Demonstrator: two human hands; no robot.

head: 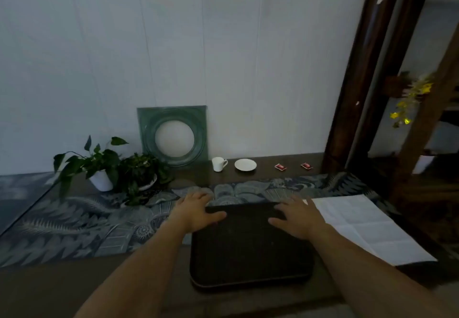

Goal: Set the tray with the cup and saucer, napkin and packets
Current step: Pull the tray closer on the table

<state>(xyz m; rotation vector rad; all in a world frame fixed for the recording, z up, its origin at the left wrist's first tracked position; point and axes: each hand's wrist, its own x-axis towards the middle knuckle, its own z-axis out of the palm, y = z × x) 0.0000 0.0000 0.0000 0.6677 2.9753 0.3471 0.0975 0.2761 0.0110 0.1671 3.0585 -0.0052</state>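
A dark rectangular tray (250,250) lies on the table in front of me. My left hand (195,212) grips its far left corner, thumb on top and fingers curled past the edge. My right hand (299,217) rests on the far right rim with its fingers spread. A white cup (219,164) and a white saucer (245,164) stand apart near the wall. Two red packets (280,167) (306,166) lie to their right. An unfolded white napkin (367,228) lies right of the tray.
Two potted plants (106,168) stand at the left, and a green square plaque (173,136) leans on the wall. A patterned runner (82,220) covers the table's middle. A dark wooden shelf frame (360,74) rises at the right.
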